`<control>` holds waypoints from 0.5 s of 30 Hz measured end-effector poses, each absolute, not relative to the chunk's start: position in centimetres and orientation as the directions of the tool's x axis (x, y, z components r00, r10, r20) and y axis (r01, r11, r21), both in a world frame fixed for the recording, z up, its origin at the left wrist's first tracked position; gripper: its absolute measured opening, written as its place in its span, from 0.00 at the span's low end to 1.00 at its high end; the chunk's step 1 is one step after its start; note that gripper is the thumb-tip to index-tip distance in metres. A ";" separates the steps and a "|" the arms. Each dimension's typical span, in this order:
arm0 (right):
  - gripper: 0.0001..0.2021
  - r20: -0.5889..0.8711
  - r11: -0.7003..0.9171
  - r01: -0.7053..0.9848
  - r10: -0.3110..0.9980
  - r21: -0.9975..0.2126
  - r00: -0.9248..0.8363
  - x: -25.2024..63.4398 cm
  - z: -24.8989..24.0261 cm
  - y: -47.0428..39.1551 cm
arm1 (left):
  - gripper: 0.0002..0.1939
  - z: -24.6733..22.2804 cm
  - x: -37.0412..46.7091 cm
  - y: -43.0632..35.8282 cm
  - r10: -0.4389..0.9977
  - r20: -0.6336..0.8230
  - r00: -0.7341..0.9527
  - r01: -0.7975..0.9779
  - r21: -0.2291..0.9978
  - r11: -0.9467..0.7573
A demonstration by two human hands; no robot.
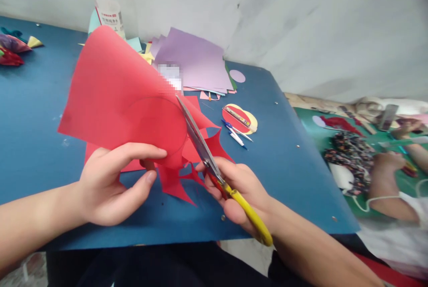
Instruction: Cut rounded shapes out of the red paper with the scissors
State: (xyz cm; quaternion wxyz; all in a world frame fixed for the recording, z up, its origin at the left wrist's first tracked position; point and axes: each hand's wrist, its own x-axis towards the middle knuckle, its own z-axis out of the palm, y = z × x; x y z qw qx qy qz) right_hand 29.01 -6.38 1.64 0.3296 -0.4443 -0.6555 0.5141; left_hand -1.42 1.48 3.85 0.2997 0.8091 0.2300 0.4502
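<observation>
Over a blue tabletop (284, 180), one circle-marked thin red paper sheet (123, 86) is gripped at its near edge by the fingers of the left hand (103, 189). It should prove light and floppy, best held outside the outline. One pair of yellow-handled metal scissors (207, 165) is gripped by the right hand (245, 184). Two blue-and-white pens (238, 139) are laid farther right; one clear plastic bottle (109, 12) is placed far left.

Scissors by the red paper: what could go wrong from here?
The left hand's index finger lies close to the drawn curve; if the scissors follow that curve downward, they could nick it.
The red paper is raised and bending, so a cut might stray off the curve.
Loose red strips hang near the right hand and could snag in the blades.
</observation>
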 end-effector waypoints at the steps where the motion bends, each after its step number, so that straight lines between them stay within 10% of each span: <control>1: 0.43 -0.020 0.076 0.228 0.920 -0.971 -0.392 29.0 1.6 -6.4 | 0.20 3.8 -1.4 1.5 0.639 0.591 0.492 0.101 0.690 -0.717; 15: 0.43 0.025 0.088 0.147 0.922 -0.985 -0.386 28.2 2.6 -6.1 | 0.22 3.3 -2.2 1.2 0.664 0.547 0.510 0.082 0.737 -0.671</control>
